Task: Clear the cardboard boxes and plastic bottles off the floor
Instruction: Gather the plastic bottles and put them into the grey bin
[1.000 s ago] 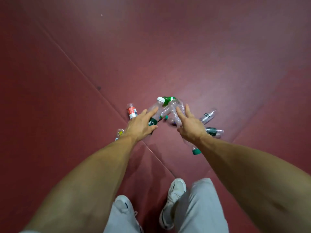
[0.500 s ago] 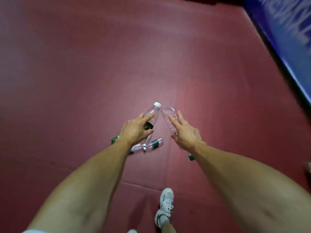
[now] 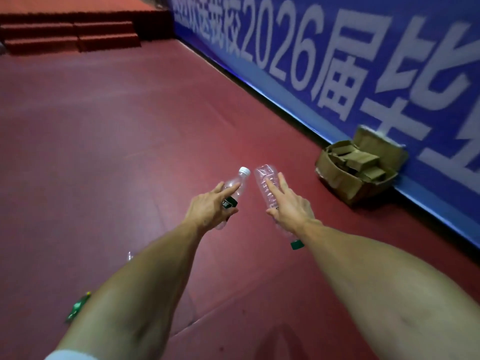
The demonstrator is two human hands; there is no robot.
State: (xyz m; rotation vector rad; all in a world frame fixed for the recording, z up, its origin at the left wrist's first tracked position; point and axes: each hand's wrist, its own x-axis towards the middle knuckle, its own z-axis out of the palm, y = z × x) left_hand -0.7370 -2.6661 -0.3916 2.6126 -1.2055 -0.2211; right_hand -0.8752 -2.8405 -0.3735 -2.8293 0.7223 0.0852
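Red sports floor [image 3: 124, 131]: left hand [image 3: 207, 207] curls round a white-capped bottle [image 3: 238, 183], right hand [image 3: 288, 207] round a crumpled bottle [image 3: 264, 178]. Beyond the right fingertips sits an open cardboard box [image 3: 337, 175]; firm mid-body grips should prevent drops.

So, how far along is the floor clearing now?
Done: cardboard pieces sit packed in the box by the blue banner. In hand: the left hand grips a white-capped bottle, the right hand a crushed bottle. Left: that box stands on the floor, and a green-labelled bottle lies beside the left forearm.
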